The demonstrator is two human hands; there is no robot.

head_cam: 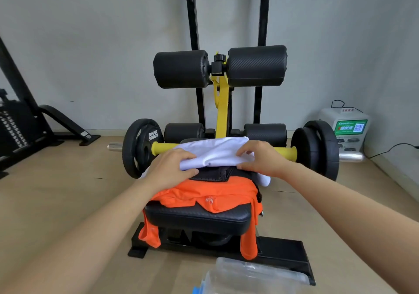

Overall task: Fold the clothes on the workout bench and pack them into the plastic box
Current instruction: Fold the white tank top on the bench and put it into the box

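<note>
Now, left hand (169, 169): pinches near edge of white garment (215, 152), fingers over, thumb under, at 9 o'clock of the cloth.
right hand (258, 157): grips same edge at 3 o'clock; hands apart.
white garment: top of pile, on bench (199, 217).
black garment (217, 174): under white, touching both thumbs.
orange garment (210, 194): lowest, 6 o'clock of pile, hanging off both bench sides.
plastic box (254, 275): on floor, 6 o'clock of bench.

White garment (215, 152): bunched on top of the pile.
Black garment (217, 175): perhaps mesh, largely covered, laid between white and orange.
Orange garment (210, 194): spread over the workout bench (199, 218), draped down both sides.
Plastic box (256, 275): clear, set on the floor before the bench, partly cropped.
</note>
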